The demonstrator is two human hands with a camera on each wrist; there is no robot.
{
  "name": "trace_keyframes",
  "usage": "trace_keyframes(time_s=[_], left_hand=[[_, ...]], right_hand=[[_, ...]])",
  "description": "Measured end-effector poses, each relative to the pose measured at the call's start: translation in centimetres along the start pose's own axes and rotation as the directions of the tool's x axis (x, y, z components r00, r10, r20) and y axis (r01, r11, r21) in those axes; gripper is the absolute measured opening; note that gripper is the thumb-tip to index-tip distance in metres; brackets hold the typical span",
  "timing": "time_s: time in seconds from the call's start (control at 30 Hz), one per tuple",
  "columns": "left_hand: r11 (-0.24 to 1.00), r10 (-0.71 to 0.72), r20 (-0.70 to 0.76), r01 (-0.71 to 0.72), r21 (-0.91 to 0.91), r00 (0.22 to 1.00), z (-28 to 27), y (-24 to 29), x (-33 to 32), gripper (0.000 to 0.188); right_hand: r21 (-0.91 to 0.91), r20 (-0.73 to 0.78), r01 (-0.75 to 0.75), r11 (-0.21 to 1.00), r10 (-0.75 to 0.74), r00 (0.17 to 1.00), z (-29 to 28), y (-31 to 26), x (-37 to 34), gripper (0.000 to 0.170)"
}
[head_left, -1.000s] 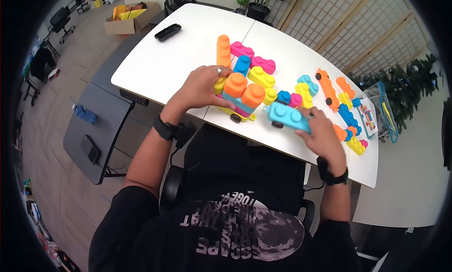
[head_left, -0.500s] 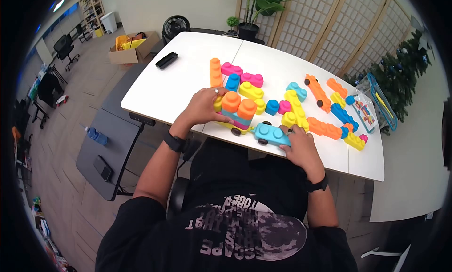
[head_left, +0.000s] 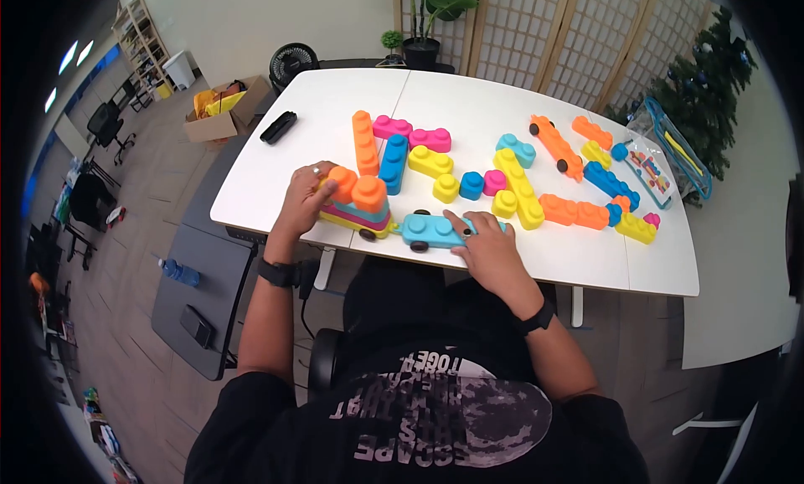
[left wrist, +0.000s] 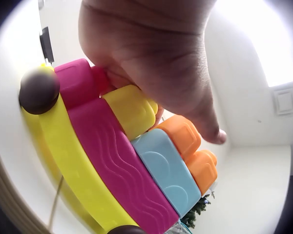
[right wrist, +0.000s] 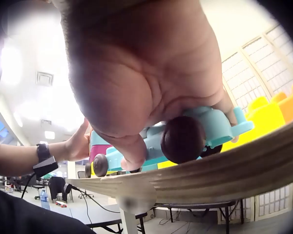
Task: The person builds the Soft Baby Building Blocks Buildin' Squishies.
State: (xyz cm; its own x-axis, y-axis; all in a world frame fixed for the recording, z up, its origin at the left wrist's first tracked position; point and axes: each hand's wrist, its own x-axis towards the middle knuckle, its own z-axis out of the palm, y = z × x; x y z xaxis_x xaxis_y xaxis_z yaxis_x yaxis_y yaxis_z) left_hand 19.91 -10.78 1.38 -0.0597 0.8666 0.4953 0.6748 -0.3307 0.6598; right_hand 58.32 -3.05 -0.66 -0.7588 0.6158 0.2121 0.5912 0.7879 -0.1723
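Note:
My left hand (head_left: 303,201) grips the rear of a block-laden yellow wheeled base (left wrist: 71,168) near the table's front edge. On that base sit a long magenta block (left wrist: 119,156), a yellow block (left wrist: 129,112), a light blue block (left wrist: 168,168) and orange blocks (head_left: 368,193) on top. The left fingertips are mostly hidden behind the stack. My right hand (head_left: 496,256) holds a teal toy car (head_left: 429,229) with dark wheels, thumb on the near side and fingers over the far side. The teal car stands on the table, its hitch end right at the yellow base's end.
Behind the hands lie an upright-looking orange block strip (head_left: 364,141), a blue block (head_left: 394,162), magenta blocks (head_left: 430,139) and yellow blocks (head_left: 523,191). Farther right are an orange toy car (head_left: 556,147) and a clear bag (head_left: 670,162). A black case (head_left: 278,127) lies back left.
The right hand has brought the teal car down onto the table and leftward, in line with the yellow base. The left hand and its stack have shifted left. The head view has tilted up.

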Motion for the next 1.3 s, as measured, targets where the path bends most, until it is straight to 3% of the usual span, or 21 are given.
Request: trace_keyframes(time_s=[0.1, 0.13, 0.2, 0.23, 0.27, 0.3, 0.33, 0.37, 0.43, 0.53, 0.67, 0.77, 1.07, 1.2, 1.23, 1.27, 1.3], left_hand=[[0.995, -0.013, -0.08, 0.021, 0.098, 0.997, -0.2, 0.0, -0.2, 0.062], [0.981, -0.195, -0.068, 0.195, -0.007, 0.979, -0.1, -0.1, -0.7, 0.061], [0.977, -0.173, -0.064, 0.163, -0.137, 0.983, 0.1, -1.1, -0.8, 0.063], [0.984, -0.126, -0.061, 0.117, -0.135, 0.99, 0.0, -3.1, -1.0, 0.065], [0.961, -0.206, -0.085, 0.186, -0.203, 0.975, 0.1, -5.6, -1.5, 0.066], [0.962, -0.23, -0.241, 0.183, -0.203, 0.943, 0.8, -8.6, -2.5, 0.066], [0.922, -0.281, -0.06, 0.252, -0.295, 0.958, -0.1, -6.9, -2.2, 0.065], [0.868, -0.401, -0.07, 0.354, -0.349, 0.913, 0.3, -4.7, -2.0, 0.066], [0.908, -0.365, -0.03, 0.349, -0.231, 0.931, 0.0, -4.0, -1.5, 0.064], [0.919, -0.353, -0.125, 0.319, -0.231, 0.927, 0.9, -3.5, -1.0, 0.06], [0.879, -0.419, -0.003, 0.405, -0.251, 0.908, 0.6, -0.1, -0.2, 0.054], [0.895, -0.38, -0.042, 0.356, -0.269, 0.924, 1.0, -0.5, -0.3, 0.055], [0.841, -0.526, -0.083, 0.503, -0.2, 0.846, 0.9, 1.9, -0.6, 0.056], [0.86, -0.458, -0.037, 0.432, -0.272, 0.888, 0.4, -0.5, -0.7, 0.056], [0.956, -0.27, -0.082, 0.257, -0.143, 0.959, 0.2, -4.3, -1.3, 0.055], [0.882, -0.423, -0.074, 0.391, -0.264, 0.903, 0.8, 1.1, -0.6, 0.053], [0.924, -0.351, -0.133, 0.32, -0.209, 0.927, 1.0, 0.9, -0.5, 0.053]], right_hand=[[-0.005, 0.003, -0.053, 0.999, 0.053, 0.999, 0.7, -1.4, 0.8, 0.07], [-0.019, -0.019, -0.073, 0.997, 0.073, 0.997, 1.6, -1.5, 0.9, 0.07], [-0.099, -0.106, -0.082, 0.992, 0.072, 0.992, 2.7, -1.5, 0.7, 0.074], [-0.071, -0.08, -0.087, 0.994, 0.081, 0.994, 2.7, -1.3, 0.7, 0.076], [-0.053, -0.092, -0.081, 0.995, 0.076, 0.993, 2.9, -1.2, 0.6, 0.074], [-0.025, -0.106, -0.064, 0.998, 0.061, 0.992, 2.3, -1.1, 0.4, 0.07], [-0.007, -0.151, -0.052, 0.999, 0.05, 0.987, 2.6, -0.9, 0.3, 0.068], [0.001, -0.142, -0.046, 0.999, 0.046, 0.989, 2.6, -0.8, 0.2, 0.067], [0.009, -0.13, -0.047, 0.999, 0.048, 0.99, 2.6, -0.7, 0.1, 0.066], [0.012, -0.141, -0.057, 0.998, 0.058, 0.988, 2.3, -0.6, 0.1, 0.065], [0.02, -0.163, -0.07, 0.997, 0.073, 0.984, 2.2, -0.7, -0.4, 0.065], [0.007, -0.142, -0.134, 0.991, 0.134, 0.981, 2.0, -1.4, -0.5, 0.064], [-0.024, -0.114, -0.143, 0.989, 0.14, 0.984, 2.0, -1.5, -0.1, 0.063], [-0.051, -0.135, -0.188, 0.981, 0.18, 0.974, 2.8, -1.1, -0.9, 0.064], [-0.055, -0.158, -0.177, 0.983, 0.167, 0.973, 3.4, -1.6, -0.4, 0.065], [-0.072, -0.102, -0.181, 0.981, 0.173, 0.98, 3.2, -1.6, -0.4, 0.069], [-0.105, -0.071, -0.184, 0.977, 0.177, 0.982, 3.1, -1.6, -0.5, 0.073]])
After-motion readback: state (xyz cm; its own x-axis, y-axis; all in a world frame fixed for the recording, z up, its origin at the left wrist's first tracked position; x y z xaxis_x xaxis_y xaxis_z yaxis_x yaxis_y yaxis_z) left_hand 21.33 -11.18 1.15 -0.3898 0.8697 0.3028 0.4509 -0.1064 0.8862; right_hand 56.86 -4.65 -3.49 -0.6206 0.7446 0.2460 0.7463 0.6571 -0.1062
